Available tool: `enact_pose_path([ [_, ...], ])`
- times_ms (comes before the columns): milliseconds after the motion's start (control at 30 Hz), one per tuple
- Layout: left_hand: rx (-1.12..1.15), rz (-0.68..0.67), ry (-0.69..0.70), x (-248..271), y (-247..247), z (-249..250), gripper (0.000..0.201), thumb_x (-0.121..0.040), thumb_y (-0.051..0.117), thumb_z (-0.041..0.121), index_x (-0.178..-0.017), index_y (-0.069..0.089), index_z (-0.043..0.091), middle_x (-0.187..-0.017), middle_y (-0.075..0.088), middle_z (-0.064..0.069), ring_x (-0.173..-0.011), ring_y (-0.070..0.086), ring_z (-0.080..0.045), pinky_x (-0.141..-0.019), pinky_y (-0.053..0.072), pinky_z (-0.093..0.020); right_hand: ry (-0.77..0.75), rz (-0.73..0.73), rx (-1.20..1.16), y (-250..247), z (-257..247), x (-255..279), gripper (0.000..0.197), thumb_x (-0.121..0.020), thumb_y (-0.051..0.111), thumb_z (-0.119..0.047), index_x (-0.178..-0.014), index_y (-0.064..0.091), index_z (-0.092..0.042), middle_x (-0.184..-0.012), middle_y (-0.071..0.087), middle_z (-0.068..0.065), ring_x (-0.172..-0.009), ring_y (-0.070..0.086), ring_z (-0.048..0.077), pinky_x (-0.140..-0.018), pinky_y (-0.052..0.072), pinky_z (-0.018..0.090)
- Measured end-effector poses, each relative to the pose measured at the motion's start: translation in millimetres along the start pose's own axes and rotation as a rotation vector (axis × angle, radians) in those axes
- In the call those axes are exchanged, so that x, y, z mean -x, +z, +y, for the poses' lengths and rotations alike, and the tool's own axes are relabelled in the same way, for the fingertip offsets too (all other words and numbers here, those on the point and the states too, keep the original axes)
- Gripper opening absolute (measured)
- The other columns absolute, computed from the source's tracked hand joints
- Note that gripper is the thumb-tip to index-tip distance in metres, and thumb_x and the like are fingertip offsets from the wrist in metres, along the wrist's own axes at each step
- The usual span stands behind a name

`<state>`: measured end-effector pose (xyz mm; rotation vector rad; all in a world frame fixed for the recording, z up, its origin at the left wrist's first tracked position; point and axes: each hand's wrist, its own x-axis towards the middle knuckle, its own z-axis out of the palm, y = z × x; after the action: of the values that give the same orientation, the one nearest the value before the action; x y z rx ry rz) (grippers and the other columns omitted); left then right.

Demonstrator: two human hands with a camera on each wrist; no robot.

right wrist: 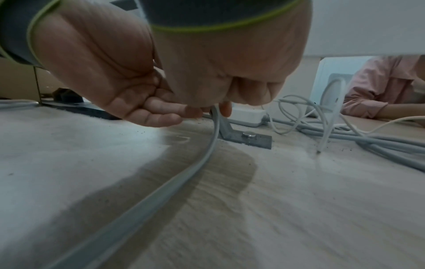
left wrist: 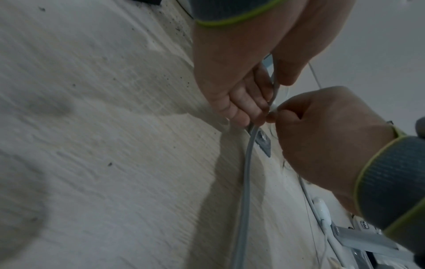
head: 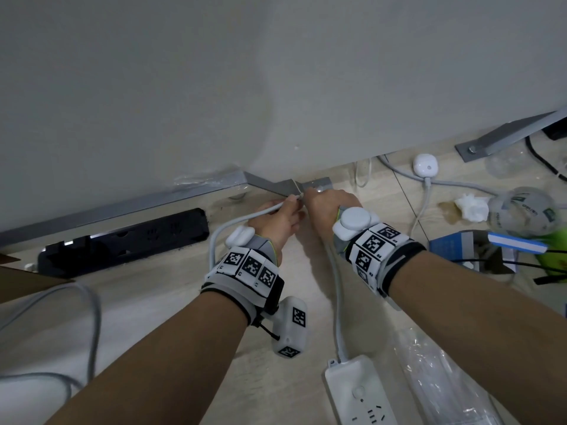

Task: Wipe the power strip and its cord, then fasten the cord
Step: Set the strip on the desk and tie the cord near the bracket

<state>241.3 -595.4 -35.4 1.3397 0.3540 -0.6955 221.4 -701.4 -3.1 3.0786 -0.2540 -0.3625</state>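
Note:
The white power strip (head: 359, 394) lies on the floor at the bottom of the head view. Its grey cord (head: 338, 302) runs up under my right wrist to the grey metal bracket (head: 285, 187) at the foot of the white panel, then loops back left. My left hand (head: 283, 214) grips the cord (left wrist: 247, 163) between thumb and fingers beside the bracket. My right hand (head: 319, 200) touches it, thumb and forefinger pinching a thin white tie (left wrist: 273, 109) at the cord. In the right wrist view the cord (right wrist: 207, 154) rises against the bracket (right wrist: 243, 138).
A black power strip (head: 129, 240) lies along the metal rail to the left. To the right are a crumpled tissue (head: 471, 207), a white plug (head: 426, 167), a bottle (head: 521, 210) and a blue box (head: 472, 250). A clear plastic bag (head: 445, 378) lies beside the strip. Behind the panel are tangled cords (right wrist: 345, 131) and a person's pink sleeve (right wrist: 379, 91).

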Motion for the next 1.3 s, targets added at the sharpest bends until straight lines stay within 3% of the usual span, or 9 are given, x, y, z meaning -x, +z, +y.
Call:
enact_pose_path([
  [133,0.040,0.018,-0.022,3,2,2,0.011,-0.092,0.059,0.024,-0.096,0.063,0.015,-0.097,0.072,-0.002,-0.083,0.071,-0.014,-0.073,0.055,-0.028,-0.045,-0.001,-0.043,11,6,0,0.028,-0.093,0.046,-0.020,-0.120,0.048,-0.014,-0.088,0.062,0.010,-0.074,0.063,0.029,-0.055,0.038,0.029],
  [300,0.075,0.031,-0.030,12,-1,4,0.034,-0.092,0.058,0.030,-0.116,0.061,0.006,-0.099,0.072,0.001,-0.082,0.071,-0.011,-0.074,0.056,-0.028,0.167,0.168,-0.074,13,-9,3,0.028,-0.049,0.081,-0.013,-0.061,0.057,-0.016,-0.038,0.028,-0.004,-0.027,0.035,0.010,-0.054,0.005,0.006],
  [433,0.177,0.079,-0.033,24,-6,9,0.021,-0.094,0.056,0.029,-0.104,0.059,0.012,-0.095,0.072,-0.002,-0.079,0.070,-0.015,-0.076,0.055,-0.032,0.110,0.260,-0.090,6,-12,6,0.036,-0.033,0.085,-0.021,-0.056,0.058,-0.023,-0.035,0.033,-0.004,-0.021,0.028,0.012,-0.050,0.005,0.004],
  [533,0.203,0.109,-0.037,28,-13,10,0.033,-0.095,0.051,0.035,-0.113,0.057,0.008,-0.103,0.071,-0.006,-0.082,0.069,-0.017,-0.077,0.054,-0.033,0.126,0.267,-0.119,13,-13,9,0.034,-0.041,0.083,-0.003,-0.067,0.062,-0.011,-0.045,0.052,0.008,-0.025,0.040,0.016,-0.043,0.023,0.014],
  [667,0.193,0.116,-0.143,29,-18,14,0.055,-0.096,0.035,0.051,-0.122,0.055,0.007,-0.097,0.070,0.003,-0.082,0.068,-0.011,-0.065,0.051,-0.024,0.054,0.024,-0.068,-4,-4,15,0.019,-0.091,0.052,-0.017,-0.109,0.054,-0.011,-0.084,0.065,0.013,-0.064,0.059,0.026,-0.055,0.035,0.028],
  [833,0.232,0.091,-0.221,50,-15,21,0.070,-0.092,0.027,0.063,-0.116,0.056,0.004,-0.098,0.070,-0.005,-0.082,0.068,-0.020,-0.075,0.055,-0.035,0.266,0.095,-0.128,-5,-24,30,0.034,-0.064,0.078,-0.012,-0.096,0.067,-0.005,-0.047,0.049,0.009,-0.035,0.045,0.019,-0.048,0.008,0.014],
  [900,0.182,0.082,-0.217,70,-19,22,0.067,-0.092,0.027,0.063,-0.114,0.054,0.006,-0.098,0.068,-0.008,-0.084,0.067,-0.024,-0.078,0.055,-0.038,0.242,0.013,-0.126,-11,-34,49,0.047,-0.080,0.067,-0.022,-0.123,0.055,-0.007,-0.079,0.066,0.015,-0.064,0.065,0.029,-0.049,0.026,0.022],
  [1000,-0.085,0.083,-0.144,92,-26,26,0.048,-0.097,0.035,0.049,-0.114,0.055,0.008,-0.102,0.065,-0.009,-0.078,0.064,-0.024,-0.070,0.054,-0.036,0.171,-0.070,-0.169,-11,-32,64,0.051,-0.092,0.052,-0.035,-0.135,0.035,-0.014,-0.117,0.055,0.015,-0.097,0.061,0.035,-0.066,0.037,0.033],
  [1300,-1.273,0.166,0.259,152,-110,21,0.026,-0.086,0.059,0.044,-0.078,0.048,0.022,-0.073,0.060,-0.001,-0.068,0.058,-0.024,-0.062,0.045,-0.031,0.087,-0.090,-0.215,-26,-77,116,0.041,-0.092,0.050,-0.039,-0.123,0.042,-0.014,-0.123,0.045,0.012,-0.107,0.053,0.033,-0.075,0.042,0.036],
])
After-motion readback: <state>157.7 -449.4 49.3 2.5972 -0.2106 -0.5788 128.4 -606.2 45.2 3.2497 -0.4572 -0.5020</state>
